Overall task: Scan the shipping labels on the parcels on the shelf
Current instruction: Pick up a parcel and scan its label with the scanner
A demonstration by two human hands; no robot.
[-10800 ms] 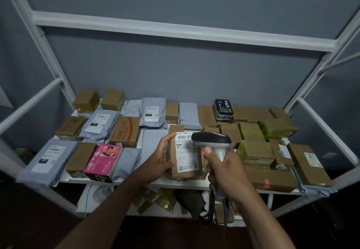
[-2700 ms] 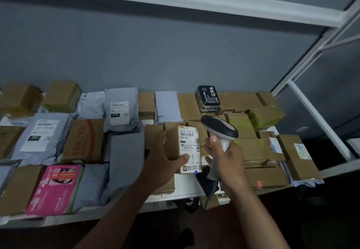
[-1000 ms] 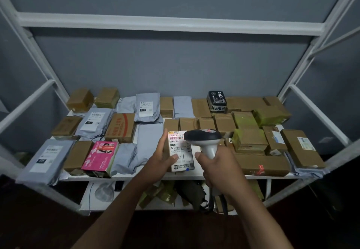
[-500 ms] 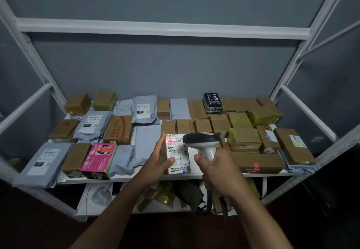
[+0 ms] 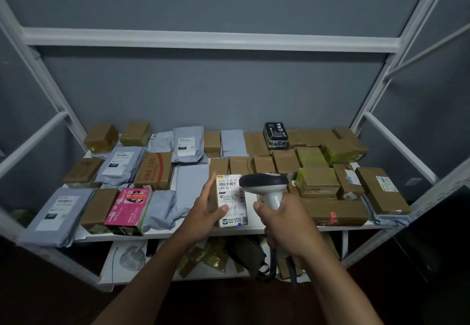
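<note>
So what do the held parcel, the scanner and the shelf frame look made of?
Held parcel: brown cardboard, matte, with a white paper label. Scanner: likely moulded plastic, dark head, pale grey handle, slight sheen. Shelf frame: probably white-painted metal, thin straight bars.

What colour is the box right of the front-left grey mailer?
Plain brown box, seen in the head view.

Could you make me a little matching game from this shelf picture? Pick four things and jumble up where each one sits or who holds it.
Things:
1. scanner
2. labelled box
3. pink box
4. black box

Places:
A. back row of the shelf, against the wall
B. gripped by the right hand
C. front row, left of the hands
D. held upright by the left hand

Pairs: 1-B, 2-D, 3-C, 4-A
</note>
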